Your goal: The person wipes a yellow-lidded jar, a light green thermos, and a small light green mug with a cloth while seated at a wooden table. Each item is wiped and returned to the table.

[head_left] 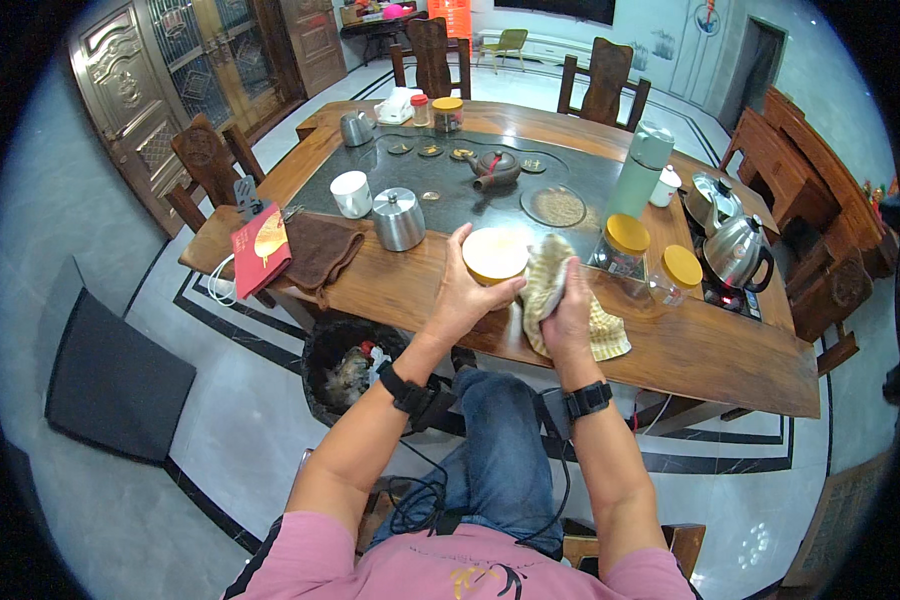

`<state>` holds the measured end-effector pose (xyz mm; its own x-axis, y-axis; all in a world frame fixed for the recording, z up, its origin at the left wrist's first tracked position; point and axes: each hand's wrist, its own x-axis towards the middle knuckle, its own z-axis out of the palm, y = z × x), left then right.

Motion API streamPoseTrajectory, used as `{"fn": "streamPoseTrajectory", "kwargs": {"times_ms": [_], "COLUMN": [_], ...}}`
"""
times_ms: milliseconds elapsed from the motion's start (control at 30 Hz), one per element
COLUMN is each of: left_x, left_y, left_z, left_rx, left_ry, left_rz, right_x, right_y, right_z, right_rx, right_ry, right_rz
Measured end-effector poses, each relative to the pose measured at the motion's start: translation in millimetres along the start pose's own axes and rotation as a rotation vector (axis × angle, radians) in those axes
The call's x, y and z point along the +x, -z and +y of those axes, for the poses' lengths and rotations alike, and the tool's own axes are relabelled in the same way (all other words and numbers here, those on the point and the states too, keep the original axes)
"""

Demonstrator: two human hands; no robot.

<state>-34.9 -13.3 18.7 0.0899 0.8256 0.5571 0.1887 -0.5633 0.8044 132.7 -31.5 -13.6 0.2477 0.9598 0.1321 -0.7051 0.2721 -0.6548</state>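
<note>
My left hand point(462, 295) grips a round jar lid point(496, 254) with a yellow rim and a pale, bright face, held above the table's front edge. Whether a jar is under it cannot be made out. Just to its right, my right hand point(567, 312) is closed on a yellow-and-white checked cloth point(610, 330), bunched at the top with a corner hanging down. The cloth's upper fold comes close to the lid. A steel canister point(399, 220) stands left of my hands. To the right are two clear jars with yellow lids point(627, 234) point(681, 267).
The wooden table point(730, 355) has a dark stone inlay with a teapot point(496, 168). A white mug point(351, 194), brown towel point(322, 250) and red booklet point(261, 250) lie left. A green flask point(643, 170) and steel kettles point(738, 252) stand right. A black bin point(320, 385) sits below.
</note>
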Motion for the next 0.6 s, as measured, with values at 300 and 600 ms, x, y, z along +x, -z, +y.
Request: {"fn": "streamPoseTrajectory", "kwargs": {"times_ms": [300, 600], "left_x": [-27, -23], "left_y": [8, 7], "left_z": [-19, -28], "left_rx": [-0.120, -0.147], "left_ry": [0.108, 0.175], "left_rz": [-0.138, -0.225], "right_x": [-4, -3], "right_y": [-52, -68], "right_z": [-50, -27], "right_rx": [-0.356, -1.582], "right_ry": [0.389, 0.156], "right_rz": [-0.264, -0.464]}}
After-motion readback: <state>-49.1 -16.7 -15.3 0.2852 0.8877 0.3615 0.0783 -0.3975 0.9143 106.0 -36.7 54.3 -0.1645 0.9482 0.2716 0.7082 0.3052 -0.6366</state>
